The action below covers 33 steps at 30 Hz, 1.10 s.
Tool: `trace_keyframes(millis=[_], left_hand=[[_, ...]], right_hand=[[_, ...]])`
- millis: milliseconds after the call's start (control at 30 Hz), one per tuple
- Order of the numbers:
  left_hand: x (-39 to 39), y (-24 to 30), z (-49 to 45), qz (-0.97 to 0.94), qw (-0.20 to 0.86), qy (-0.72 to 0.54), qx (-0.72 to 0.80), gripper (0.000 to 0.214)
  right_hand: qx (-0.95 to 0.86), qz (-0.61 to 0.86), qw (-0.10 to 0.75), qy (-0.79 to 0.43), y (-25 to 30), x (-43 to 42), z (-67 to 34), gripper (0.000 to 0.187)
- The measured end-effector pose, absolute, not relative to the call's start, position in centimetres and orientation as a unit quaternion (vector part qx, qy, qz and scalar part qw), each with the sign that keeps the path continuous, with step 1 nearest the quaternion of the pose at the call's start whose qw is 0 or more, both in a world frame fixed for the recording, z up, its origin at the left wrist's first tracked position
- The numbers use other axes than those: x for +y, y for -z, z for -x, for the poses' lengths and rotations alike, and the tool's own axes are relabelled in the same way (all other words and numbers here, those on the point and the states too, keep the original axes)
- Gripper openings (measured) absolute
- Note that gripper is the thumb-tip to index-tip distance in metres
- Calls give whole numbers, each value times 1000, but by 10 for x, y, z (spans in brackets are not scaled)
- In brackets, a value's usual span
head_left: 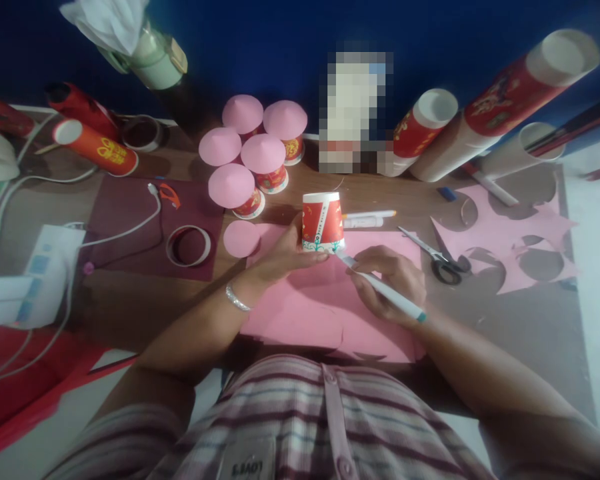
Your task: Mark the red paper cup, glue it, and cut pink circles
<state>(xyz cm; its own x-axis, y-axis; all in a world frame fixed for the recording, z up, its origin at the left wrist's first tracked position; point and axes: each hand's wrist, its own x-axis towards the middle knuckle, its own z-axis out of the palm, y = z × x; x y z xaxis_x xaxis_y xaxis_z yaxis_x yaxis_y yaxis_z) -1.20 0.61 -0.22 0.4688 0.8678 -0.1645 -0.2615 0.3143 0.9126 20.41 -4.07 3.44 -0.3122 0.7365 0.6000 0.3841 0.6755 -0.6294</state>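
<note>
A red paper cup, with green marks along its white rim, is upside down in my left hand, whose fingers wrap round its lower left side. My right hand grips a white marker with a green end, its tip at the cup's rim. Pink paper sheets lie beneath both hands. Left of the cup is a pink paper disc. Further back stand several red cups with pink paper cones on top, one cone being nearest to my left hand.
Scissors and pink paper scraps with round cut-outs lie to the right. Behind the cup are white markers. A tape roll, a white cable and a power strip are at left. Tall red tubes stand at back right.
</note>
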Motion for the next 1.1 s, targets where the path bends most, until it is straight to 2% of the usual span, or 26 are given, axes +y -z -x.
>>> trace_keyframes(millis=[500, 733, 933, 1100], left_hand=[[9, 3, 14, -394, 777, -405, 277, 61], [7, -4, 13, -397, 778, -374, 310, 84], [9, -3, 12, -407, 779, -368, 304, 75], [9, 5, 16, -420, 775, -370, 292, 79]], right_hand=[[-776, 349, 497, -170, -30, -37, -204, 20], [-785, 344, 469, -213, -33, -39, -205, 23], [-783, 340, 468, -230, -35, -39, -205, 29], [-785, 335, 466, -233, -34, -39, -205, 30]])
